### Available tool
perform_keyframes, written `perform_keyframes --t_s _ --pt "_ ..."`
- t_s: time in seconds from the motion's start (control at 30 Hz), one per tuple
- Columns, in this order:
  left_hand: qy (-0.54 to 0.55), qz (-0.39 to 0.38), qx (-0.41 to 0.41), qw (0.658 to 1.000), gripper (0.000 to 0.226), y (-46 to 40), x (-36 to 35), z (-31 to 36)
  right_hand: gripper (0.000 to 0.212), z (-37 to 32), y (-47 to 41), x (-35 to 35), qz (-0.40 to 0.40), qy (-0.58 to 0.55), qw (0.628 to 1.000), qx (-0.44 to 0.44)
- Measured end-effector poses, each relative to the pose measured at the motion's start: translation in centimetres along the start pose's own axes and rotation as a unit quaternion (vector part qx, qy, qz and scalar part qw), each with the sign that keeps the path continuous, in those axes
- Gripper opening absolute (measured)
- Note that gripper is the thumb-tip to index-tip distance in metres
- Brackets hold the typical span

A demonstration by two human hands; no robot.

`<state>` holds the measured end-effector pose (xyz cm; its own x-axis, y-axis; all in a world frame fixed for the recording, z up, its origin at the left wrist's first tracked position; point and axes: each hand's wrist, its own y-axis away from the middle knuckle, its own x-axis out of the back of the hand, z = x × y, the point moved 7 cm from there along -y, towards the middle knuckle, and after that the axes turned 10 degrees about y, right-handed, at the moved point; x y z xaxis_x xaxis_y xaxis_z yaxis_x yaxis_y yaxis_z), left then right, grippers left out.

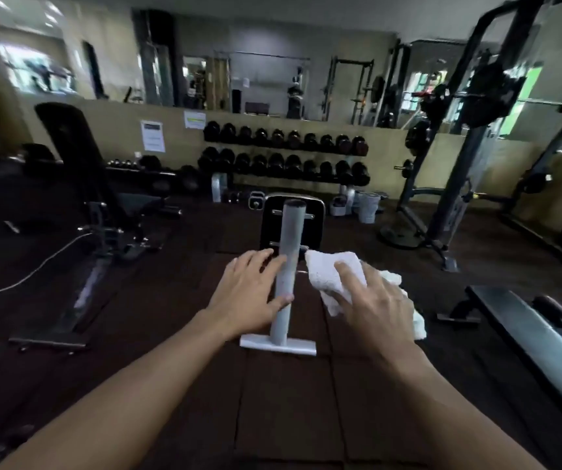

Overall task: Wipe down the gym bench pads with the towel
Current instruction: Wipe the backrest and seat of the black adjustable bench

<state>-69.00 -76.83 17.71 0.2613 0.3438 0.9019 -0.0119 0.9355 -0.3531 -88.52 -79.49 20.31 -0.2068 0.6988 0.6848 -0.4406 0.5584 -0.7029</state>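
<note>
Left hand: left hand at centre frame, fingers straight and spread, thumb touching the grey post, gripping nothing.
Right hand: right hand just at 3 o'clock of the post, fingers curled over the white towel and holding it.
Towel: bunched under that hand, beside the post, loose folds spilling out at 3 o'clock.
Bench pad: black bench pad at 12 o'clock, behind the post top.
Backdrop: dumbbell rack along the far wall, another bench at 4 o'clock.
</note>
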Motion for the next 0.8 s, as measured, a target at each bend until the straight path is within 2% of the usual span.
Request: perform_keyframes --t_s 0.1,0.2,0.33,0.47,0.57,0.63,0.7,0.8 --pt "-0.021 0.009 0.068 0.997 0.082 -2.9 0.5 -5.6 0.054 -2.7 -6.3 -5.7 -0.022 -0.061 0.997 0.044" --pt "-0.046 0.020 0.135 0.990 0.082 -4.9 0.6 -11.8 0.048 -6.2 -12.0 -10.7 0.010 -0.099 0.990 0.104" --pt "-0.061 0.046 0.215 0.974 0.082 -7.6 0.2 -20.9 0.057 -12.1 -19.3 -18.9 -0.014 -0.138 0.980 0.141" --pt "-0.054 0.053 0.278 0.957 0.079 -11.4 -0.6 -30.6 0.051 -18.6 -26.5 -26.2 -0.001 -0.160 0.970 0.185" --pt "-0.059 0.037 0.302 0.951 0.078 -15.1 0.1 -36.2 0.063 -22.4 -31.8 -30.6 -0.010 -0.171 0.964 0.204" --pt "-0.070 0.052 0.312 0.946 0.077 -18.2 1.4 -40.2 0.070 -24.8 -36.1 -33.0 0.008 -0.171 0.963 0.210" --pt "-0.070 0.057 0.320 0.943 0.079 -21.2 2.5 -44.1 0.067 -27.3 -40.3 -35.7 0.006 -0.177 0.961 0.214" --pt "-0.077 0.059 0.333 0.938 0.080 -25.3 3.1 -50.1 0.054 -31.0 -45.9 -39.4 0.049 -0.184 0.956 0.223"
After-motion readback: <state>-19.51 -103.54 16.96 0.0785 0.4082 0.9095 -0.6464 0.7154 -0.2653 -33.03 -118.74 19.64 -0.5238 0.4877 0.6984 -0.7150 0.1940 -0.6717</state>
